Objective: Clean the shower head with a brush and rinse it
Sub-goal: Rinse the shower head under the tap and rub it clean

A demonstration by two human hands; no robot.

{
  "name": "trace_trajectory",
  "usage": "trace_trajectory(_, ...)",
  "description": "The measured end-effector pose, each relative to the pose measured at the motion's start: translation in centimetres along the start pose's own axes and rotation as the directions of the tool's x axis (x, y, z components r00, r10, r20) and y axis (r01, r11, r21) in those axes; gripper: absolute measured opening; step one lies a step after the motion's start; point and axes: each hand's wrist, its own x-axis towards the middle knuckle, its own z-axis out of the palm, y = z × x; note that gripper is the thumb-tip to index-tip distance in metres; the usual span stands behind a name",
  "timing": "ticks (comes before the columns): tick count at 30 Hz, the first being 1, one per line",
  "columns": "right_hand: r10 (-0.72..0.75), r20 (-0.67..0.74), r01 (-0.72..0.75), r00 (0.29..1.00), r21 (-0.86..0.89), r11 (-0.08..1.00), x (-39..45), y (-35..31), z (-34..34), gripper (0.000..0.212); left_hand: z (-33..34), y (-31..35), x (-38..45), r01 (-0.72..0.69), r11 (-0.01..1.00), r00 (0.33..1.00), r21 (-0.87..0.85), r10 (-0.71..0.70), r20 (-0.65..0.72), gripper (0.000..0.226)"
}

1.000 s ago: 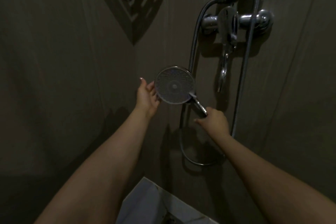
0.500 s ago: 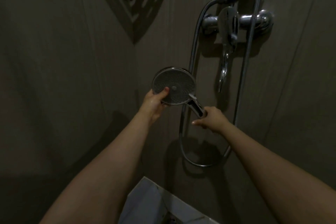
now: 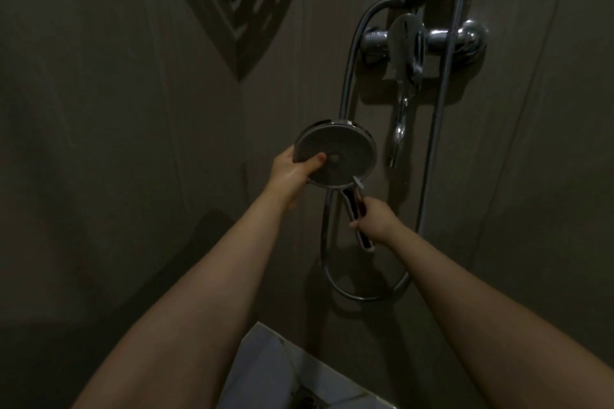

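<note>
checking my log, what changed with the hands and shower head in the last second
The left hand, open beside the shower head a second ago, now grips its rim, thumb on the face. The head has tipped to face more downward. The right hand keeps holding the brush near the lower rim. Hose and tap unchanged.

Two bare forearms and hands, no sleeves.
The left hand (image 3: 290, 173) and right hand (image 3: 378, 221) wear no gloves, rings or watch.
</note>
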Motion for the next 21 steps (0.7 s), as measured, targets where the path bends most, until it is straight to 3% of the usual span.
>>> trace_trajectory(5, -0.024, 0.005, 0.023, 1.0, 0.04, 0.999, 0.2, -0.6, -0.7, 0.045, 0.0, 0.8, 0.5, -0.065, 0.995, 0.996, 0.075, 0.069, -0.058, 0.034)
trace_trajectory(10, -0.062, -0.173, 0.075, 0.983, 0.072, 0.995, 0.1, -0.7, -0.4, 0.041, 0.4, 1.7, 0.9, -0.084, 0.992, 0.995, 0.099, 0.089, -0.041, 0.033)
trace_trajectory(17, -0.09, -0.091, 0.093, 0.992, 0.026, 0.995, -0.1, -0.9, -0.1, 0.044, 0.0, 1.6, 0.8, -0.11, 0.977, 0.99, 0.183, 0.124, -0.066, 0.034)
trace_trajectory(21, -0.114, -0.025, 0.111, 0.993, -0.093, 0.989, -0.8, -0.8, 0.8, 0.039, -1.4, 0.6, 0.2, -0.037, 0.988, 0.991, 0.152, 0.056, -0.123, 0.033)
